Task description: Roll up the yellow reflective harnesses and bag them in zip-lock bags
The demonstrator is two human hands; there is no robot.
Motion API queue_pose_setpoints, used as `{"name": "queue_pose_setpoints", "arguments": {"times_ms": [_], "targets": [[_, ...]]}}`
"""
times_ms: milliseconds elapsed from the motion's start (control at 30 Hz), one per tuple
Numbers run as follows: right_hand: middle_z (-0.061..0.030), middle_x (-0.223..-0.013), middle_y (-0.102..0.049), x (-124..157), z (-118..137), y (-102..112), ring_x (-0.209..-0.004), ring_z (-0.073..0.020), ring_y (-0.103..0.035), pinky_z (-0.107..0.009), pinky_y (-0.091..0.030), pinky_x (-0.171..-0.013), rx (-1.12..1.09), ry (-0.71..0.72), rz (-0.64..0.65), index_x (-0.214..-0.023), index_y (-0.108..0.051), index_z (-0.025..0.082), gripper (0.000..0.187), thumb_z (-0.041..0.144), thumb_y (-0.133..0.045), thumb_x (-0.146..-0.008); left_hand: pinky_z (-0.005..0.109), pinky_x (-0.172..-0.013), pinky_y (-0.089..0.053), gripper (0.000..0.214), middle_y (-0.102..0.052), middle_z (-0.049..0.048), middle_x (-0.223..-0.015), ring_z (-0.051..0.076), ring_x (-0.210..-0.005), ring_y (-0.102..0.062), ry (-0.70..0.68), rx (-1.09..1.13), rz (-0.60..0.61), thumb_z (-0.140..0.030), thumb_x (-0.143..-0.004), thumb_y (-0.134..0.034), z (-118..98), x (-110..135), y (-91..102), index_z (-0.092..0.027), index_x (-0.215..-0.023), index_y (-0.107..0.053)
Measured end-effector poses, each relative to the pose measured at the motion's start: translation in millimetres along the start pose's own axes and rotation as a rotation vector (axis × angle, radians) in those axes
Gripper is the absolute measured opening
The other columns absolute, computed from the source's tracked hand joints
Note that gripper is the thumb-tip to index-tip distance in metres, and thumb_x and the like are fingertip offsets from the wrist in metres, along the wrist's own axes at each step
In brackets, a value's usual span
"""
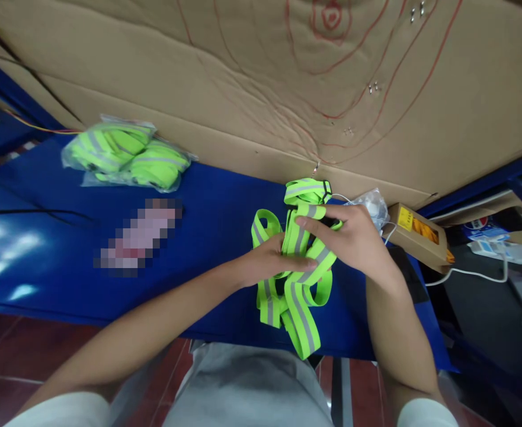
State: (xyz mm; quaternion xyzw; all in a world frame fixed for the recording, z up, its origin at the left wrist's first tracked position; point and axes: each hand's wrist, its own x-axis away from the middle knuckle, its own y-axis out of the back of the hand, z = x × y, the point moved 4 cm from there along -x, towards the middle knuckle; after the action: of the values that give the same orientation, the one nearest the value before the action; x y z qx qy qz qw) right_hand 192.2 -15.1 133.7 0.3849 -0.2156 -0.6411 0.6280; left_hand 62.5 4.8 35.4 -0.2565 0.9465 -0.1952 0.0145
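Note:
A neon yellow-green reflective strap (303, 314) with a grey stripe lies in loose loops at the front of the blue table, part of it lifted in both hands. My left hand (274, 261) is closed around several layers of it, thumb stretched across the front. With thumb and fingers my right hand (343, 231) pinches the upper part of the strap, near a black piece partly hidden by the fingers. Just behind the hands, another coil of the same strap (307, 191) with a black buckle (327, 191) rests on the table.
Clear plastic bags of folded neon straps (127, 155) lie at the back left of the blue table (225, 201). A pixelated item (140, 237) is nearer. A cardboard panel (243, 89) with red lines stands behind. At right are a small cardboard box (420, 237) and white cables (469, 274).

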Motion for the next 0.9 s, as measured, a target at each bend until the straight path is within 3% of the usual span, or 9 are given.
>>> {"name": "queue_pose_setpoints", "arguments": {"times_ms": [100, 200, 300, 433, 633, 800, 900], "targets": [[0.0017, -0.060, -0.062, 0, -8, 5, -0.056, -0.0106, -0.048, -0.027, -0.033, -0.052, -0.031, -0.072, -0.008, -0.072, -0.075, 0.014, 0.046, 0.054, -0.069, -0.093, 0.034, -0.079, -0.060, 0.034, -0.077, 0.0082, -0.088, 0.022, -0.080, -0.074, 0.054, 0.123, 0.067, -0.039, -0.081, -0.085, 6, 3, -7.6, -0.013, -0.099, -0.074], [0.0029, -0.057, -0.054, -2, -17, 5, -0.054, -0.0102, -0.042, -0.027, -0.030, -0.049, -0.110, -0.128, 0.062, -0.067, -0.070, 0.016, 0.049, 0.059, -0.069, -0.091, 0.033, -0.075, -0.060, 0.034, -0.077, 0.0084, -0.088, 0.021, -0.079, -0.074, 0.056, 0.077, 0.103, -0.041, -0.082, -0.084, 9, 3, -4.3, -0.013, -0.099, -0.074], [0.0020, -0.064, -0.058, -6, -23, 2, -0.059, -0.0117, -0.046, -0.026, -0.034, -0.051, -0.200, -0.141, 0.125, -0.070, -0.068, 0.018, 0.046, 0.061, -0.072, -0.088, 0.034, -0.078, -0.062, 0.036, -0.078, 0.0096, -0.095, 0.023, -0.085, -0.075, 0.060, -0.013, 0.164, -0.042, -0.083, -0.083, 9, 2, 0.4, -0.014, -0.104, -0.074], [0.0005, -0.082, -0.067, -11, -30, -3, -0.067, -0.0133, -0.055, -0.025, -0.041, -0.055, -0.301, -0.168, 0.123, -0.095, -0.073, 0.021, 0.035, 0.054, -0.076, -0.086, 0.034, -0.083, -0.062, 0.034, -0.079, 0.0097, -0.099, 0.022, -0.089, -0.075, 0.067, -0.049, 0.225, -0.040, -0.084, -0.083, 8, 3, 0.8, -0.014, -0.104, -0.074], [-0.0024, -0.105, -0.072, -9, -29, -2, -0.077, -0.0156, -0.061, -0.026, -0.046, -0.060, -0.293, -0.205, 0.100, -0.118, -0.069, 0.026, 0.035, 0.045, -0.074, -0.089, 0.037, -0.087, -0.062, 0.033, -0.080, 0.0116, -0.106, 0.024, -0.096, -0.076, 0.010, 0.018, 0.233, -0.038, -0.086, -0.081, 9, 3, -1.1, -0.015, -0.108, -0.075], [-0.0002, -0.090, -0.067, -11, -39, -11, -0.071, -0.0155, -0.059, -0.027, -0.046, -0.059, -0.197, -0.199, 0.179, -0.120, -0.068, 0.027, 0.037, 0.042, -0.077, -0.087, 0.034, -0.085, -0.062, 0.029, -0.080, 0.0096, -0.098, 0.021, -0.087, -0.076, -0.067, -0.038, 0.237, -0.039, -0.089, -0.077, 7, 1, 2.5, -0.014, -0.104, -0.075], [0.0003, -0.088, -0.066, -14, -45, -21, -0.074, -0.0152, -0.062, -0.027, -0.049, -0.062, -0.322, -0.174, 0.255, -0.112, -0.070, 0.024, 0.033, 0.041, -0.077, -0.085, 0.034, -0.086, -0.062, 0.029, -0.079, 0.0106, -0.101, 0.023, -0.093, -0.076, -0.085, -0.092, 0.291, -0.040, -0.092, -0.073, 4, 3, 3.0, -0.015, -0.104, -0.075]]}}
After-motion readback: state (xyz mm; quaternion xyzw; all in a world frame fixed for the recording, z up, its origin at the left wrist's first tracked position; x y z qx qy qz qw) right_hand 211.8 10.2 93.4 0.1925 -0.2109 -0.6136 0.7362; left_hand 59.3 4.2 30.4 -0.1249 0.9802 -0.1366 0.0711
